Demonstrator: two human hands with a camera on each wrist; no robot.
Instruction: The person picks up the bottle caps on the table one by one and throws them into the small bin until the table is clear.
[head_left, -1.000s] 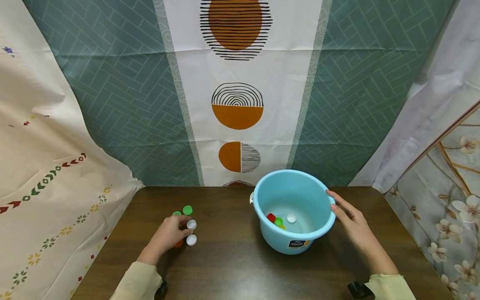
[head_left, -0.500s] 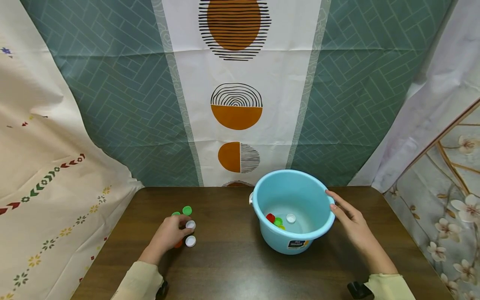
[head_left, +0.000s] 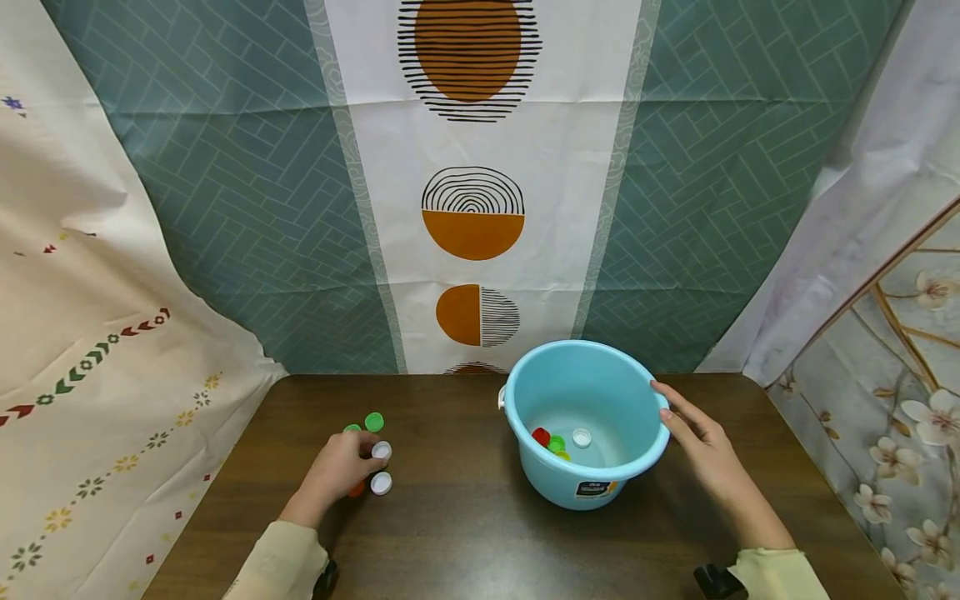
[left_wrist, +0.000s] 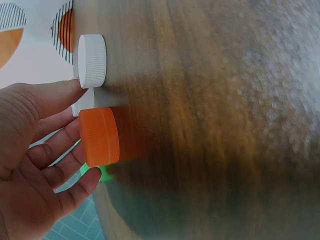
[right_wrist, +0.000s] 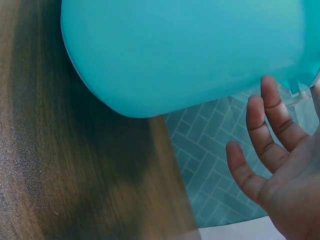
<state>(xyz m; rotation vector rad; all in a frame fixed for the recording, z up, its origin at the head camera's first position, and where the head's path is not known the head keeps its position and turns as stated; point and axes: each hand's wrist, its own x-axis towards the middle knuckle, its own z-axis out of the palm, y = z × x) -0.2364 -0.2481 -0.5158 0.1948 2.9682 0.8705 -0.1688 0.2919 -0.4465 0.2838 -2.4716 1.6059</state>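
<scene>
In the head view my left hand (head_left: pixel 336 471) pinches a white bottle cap (head_left: pixel 382 450) between thumb and index finger, low over the table. Nearer to me lies a second white cap (head_left: pixel 381 483). Beside the hand, an orange cap (left_wrist: pixel 100 136) is mostly hidden in the head view. Two green caps (head_left: pixel 374 422) lie just beyond the fingers. At the right, my right hand (head_left: pixel 708 446) rests its thumb and index fingertips on the rim of a light blue bucket (head_left: pixel 555 477). Its other fingers (right_wrist: pixel 257 120) are spread apart beside the bucket's outer wall.
Inside the bucket lie a red cap (head_left: pixel 541 436), a white cap (head_left: pixel 582 437), a green cap (head_left: pixel 557 443) and a yellow piece. A white handle mount (head_left: pixel 502 397) sticks out at its left. The brown table (head_left: pixel 450 533) ends at a patterned cloth (head_left: pixel 480 312) behind.
Both hands stay in nearly the same place, the left at the white cap and the right on the bucket rim. The view has shifted very slightly.
</scene>
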